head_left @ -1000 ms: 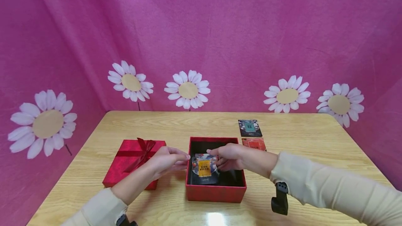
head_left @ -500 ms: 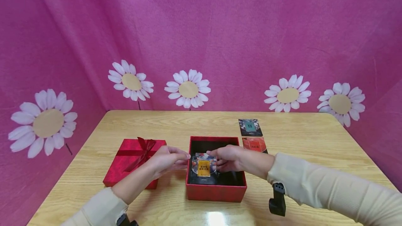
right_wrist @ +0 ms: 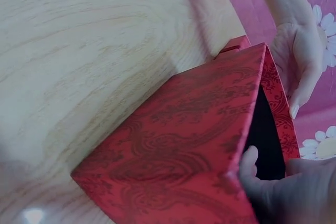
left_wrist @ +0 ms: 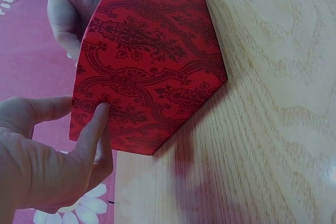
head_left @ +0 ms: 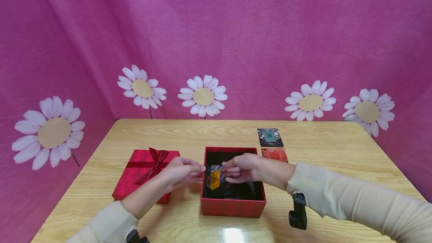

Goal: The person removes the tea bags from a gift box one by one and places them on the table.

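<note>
A red patterned box (head_left: 233, 208) with a black inside stands uncovered on the table. My right hand (head_left: 244, 166) reaches into it and pinches a dark printed packet (head_left: 215, 177) with a yellow label by its right side, so that the packet tilts. In the right wrist view the packet is hidden behind the box wall (right_wrist: 173, 124), while the thumb of my right hand (right_wrist: 294, 192) shows over the rim. My left hand (head_left: 183, 170) is at the box's left side. Its thumb meets the rim and its extended fingers touch the outer wall (left_wrist: 142, 61).
Left of the box lies its red lid (head_left: 140, 158) with a dark red ribbon bow (head_left: 156, 162). Behind the right forearm are a red packet (head_left: 274, 154) and, farther back, a dark packet with a teal label (head_left: 269, 137). A pink flowered curtain (head_left: 249, 48) hangs behind the table.
The yellow-labelled packet, lying nearly flat before, now tilts with its right side raised in my right fingers. My left hand and the box stay in place.
</note>
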`<state>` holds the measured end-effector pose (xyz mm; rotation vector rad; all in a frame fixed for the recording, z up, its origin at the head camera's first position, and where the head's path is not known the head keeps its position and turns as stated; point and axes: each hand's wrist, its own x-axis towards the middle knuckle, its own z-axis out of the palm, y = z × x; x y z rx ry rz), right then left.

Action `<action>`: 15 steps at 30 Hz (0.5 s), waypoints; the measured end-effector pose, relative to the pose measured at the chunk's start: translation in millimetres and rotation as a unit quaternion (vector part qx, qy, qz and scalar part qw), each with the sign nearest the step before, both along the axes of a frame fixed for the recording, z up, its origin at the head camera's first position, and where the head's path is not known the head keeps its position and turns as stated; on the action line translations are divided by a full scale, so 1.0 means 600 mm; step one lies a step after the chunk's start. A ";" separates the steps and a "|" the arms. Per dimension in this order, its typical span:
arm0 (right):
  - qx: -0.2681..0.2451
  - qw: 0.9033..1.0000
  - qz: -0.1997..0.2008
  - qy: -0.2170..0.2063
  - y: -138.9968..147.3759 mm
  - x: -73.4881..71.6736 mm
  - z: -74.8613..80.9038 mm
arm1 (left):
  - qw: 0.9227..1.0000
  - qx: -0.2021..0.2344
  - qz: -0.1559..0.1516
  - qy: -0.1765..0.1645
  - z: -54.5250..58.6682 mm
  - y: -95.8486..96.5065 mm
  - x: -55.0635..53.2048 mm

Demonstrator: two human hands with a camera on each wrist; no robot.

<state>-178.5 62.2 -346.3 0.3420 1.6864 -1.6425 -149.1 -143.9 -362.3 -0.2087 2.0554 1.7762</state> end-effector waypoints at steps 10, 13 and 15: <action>0.053 0.997 0.046 0.002 -0.016 0.001 -0.010 | 1.000 -0.009 0.003 -0.007 0.000 0.001 0.000; 0.052 0.997 0.056 0.001 -0.022 0.001 -0.018 | 1.000 0.000 0.004 -0.005 0.000 0.003 -0.001; 0.056 0.997 0.056 0.004 -0.026 0.000 -0.023 | 1.000 0.001 0.008 -0.005 0.001 0.004 -0.002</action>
